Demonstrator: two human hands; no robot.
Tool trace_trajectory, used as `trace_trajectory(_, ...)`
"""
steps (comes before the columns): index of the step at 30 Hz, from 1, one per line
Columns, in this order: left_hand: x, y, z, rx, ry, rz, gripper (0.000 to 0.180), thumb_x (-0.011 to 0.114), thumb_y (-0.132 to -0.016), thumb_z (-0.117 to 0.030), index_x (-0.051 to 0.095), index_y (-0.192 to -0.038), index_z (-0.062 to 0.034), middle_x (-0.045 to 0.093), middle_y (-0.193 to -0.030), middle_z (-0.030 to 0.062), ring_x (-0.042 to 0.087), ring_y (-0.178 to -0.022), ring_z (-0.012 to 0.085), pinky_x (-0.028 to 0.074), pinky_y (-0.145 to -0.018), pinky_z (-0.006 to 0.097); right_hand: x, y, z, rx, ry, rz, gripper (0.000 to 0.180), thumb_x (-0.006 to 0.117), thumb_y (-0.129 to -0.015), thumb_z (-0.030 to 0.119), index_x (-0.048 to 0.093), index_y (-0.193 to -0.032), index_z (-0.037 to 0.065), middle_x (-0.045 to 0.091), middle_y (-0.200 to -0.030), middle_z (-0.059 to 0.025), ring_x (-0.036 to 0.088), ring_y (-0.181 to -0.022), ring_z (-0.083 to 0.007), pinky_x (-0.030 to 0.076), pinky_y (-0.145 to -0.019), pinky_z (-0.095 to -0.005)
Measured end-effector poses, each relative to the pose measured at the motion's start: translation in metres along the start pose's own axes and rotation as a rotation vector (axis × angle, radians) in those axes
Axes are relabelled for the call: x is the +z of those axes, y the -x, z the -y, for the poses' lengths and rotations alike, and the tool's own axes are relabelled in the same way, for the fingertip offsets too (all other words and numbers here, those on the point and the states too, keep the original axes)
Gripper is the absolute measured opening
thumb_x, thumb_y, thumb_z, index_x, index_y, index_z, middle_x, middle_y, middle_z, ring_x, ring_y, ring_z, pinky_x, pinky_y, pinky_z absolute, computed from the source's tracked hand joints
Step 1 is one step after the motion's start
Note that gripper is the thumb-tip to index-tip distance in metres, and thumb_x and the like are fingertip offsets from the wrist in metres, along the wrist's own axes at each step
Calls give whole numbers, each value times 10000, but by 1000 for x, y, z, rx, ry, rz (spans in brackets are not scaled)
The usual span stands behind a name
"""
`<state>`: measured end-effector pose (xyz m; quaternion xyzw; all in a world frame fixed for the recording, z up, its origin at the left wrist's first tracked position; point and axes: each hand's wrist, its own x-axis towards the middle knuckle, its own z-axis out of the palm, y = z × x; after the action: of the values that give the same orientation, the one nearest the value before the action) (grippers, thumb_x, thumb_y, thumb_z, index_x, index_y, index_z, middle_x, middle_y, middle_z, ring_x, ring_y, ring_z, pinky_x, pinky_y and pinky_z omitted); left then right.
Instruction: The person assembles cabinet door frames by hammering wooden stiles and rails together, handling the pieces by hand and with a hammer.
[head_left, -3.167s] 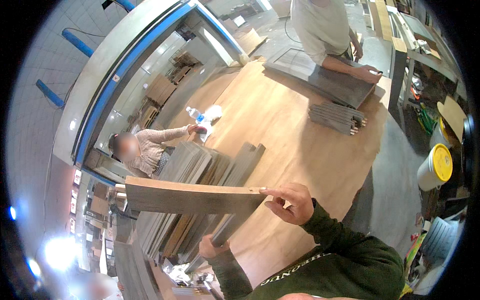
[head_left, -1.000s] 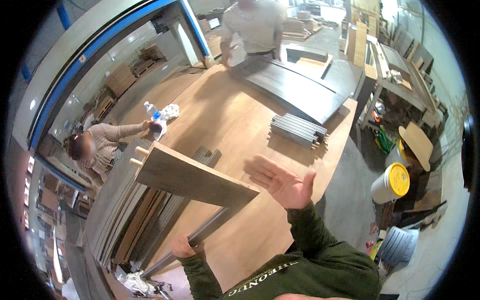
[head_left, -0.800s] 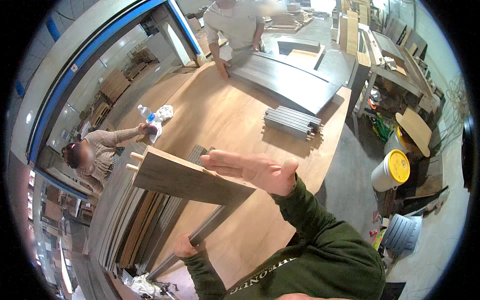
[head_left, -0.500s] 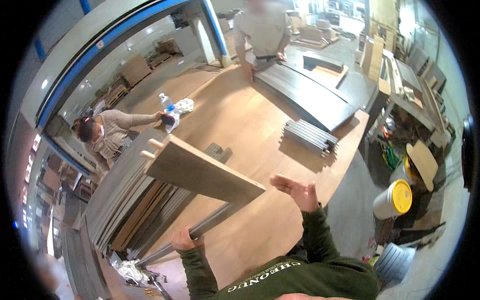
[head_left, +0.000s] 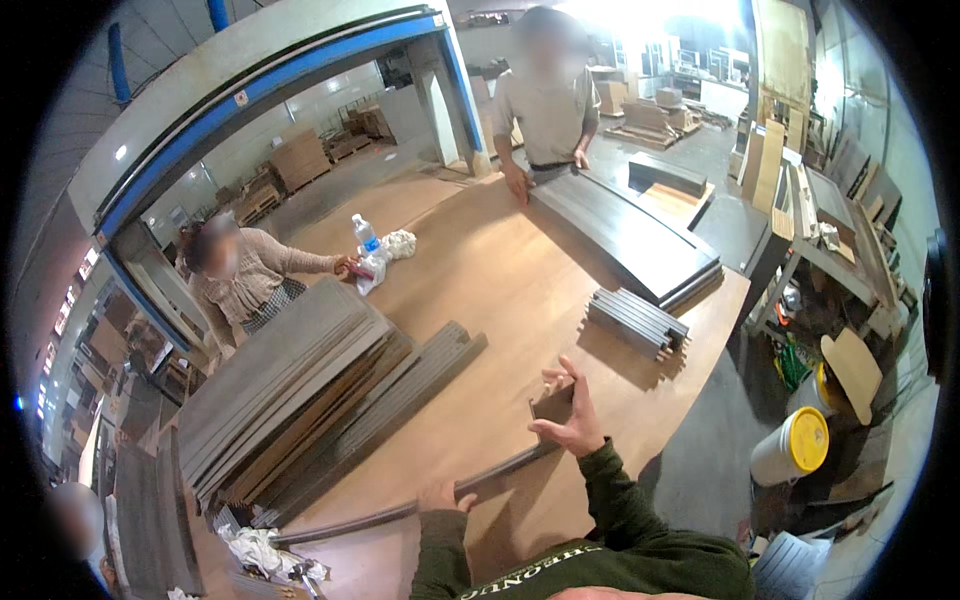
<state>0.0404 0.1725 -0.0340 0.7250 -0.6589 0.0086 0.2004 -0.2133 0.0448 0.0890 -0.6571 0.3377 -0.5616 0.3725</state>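
Observation:
A long, narrow grey board (head_left: pixel 500 470) lies across the near part of the worktable, seen mostly along its edge. My left hand (head_left: pixel 442 497) is closed over its middle, with the fingers slightly blurred. At the board's right end, a short brown end face (head_left: pixel 553 404) sits between the thumb and curved fingers of my right hand (head_left: pixel 577 415). Left of my hands is a stack of grey panels (head_left: pixel 290 370), with several grooved strips (head_left: pixel 420 390) along its near side. Beyond my right hand lies a bundle of grey slats (head_left: pixel 638 322).
One co-worker (head_left: pixel 545 110) stands behind grey panels (head_left: pixel 630 230) at the far side. Another person (head_left: pixel 250 270) reaches toward a cloth beside a water bottle (head_left: pixel 365 235). White rags (head_left: pixel 265 550) lie near left; a yellow-lidded bucket (head_left: pixel 790 447) stands on the floor at right.
The raised, tilted board has come down to the table. My right hand, apart from it with spread fingers before, now grips its end. My left hand has moved right and nearer me.

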Motion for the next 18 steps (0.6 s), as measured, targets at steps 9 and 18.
trace_trajectory(9, -2, 13, 35, -77, -90, 6, 356, 721, -563, -274, 589, -857, -123, 576, -896, 63, 506, -918, 242, 341, -825, 399, 11, 28, -33, 159, -65, -57, 752, 762, -645, 146, 321, -1241, 19, 442, -1129, -74, 429, -1059, -176, 355, -900, -304)
trace_trajectory(18, 0, 3, 33, -120, -132, 38, 334, 707, -540, -286, 588, -811, -130, 575, -886, 62, 516, -869, 252, 338, -817, 424, 11, 9, -31, 178, -105, -79, 625, 745, -653, 153, 400, -1154, 10, 492, -1058, -80, 468, -1012, -169, 386, -872, -310)
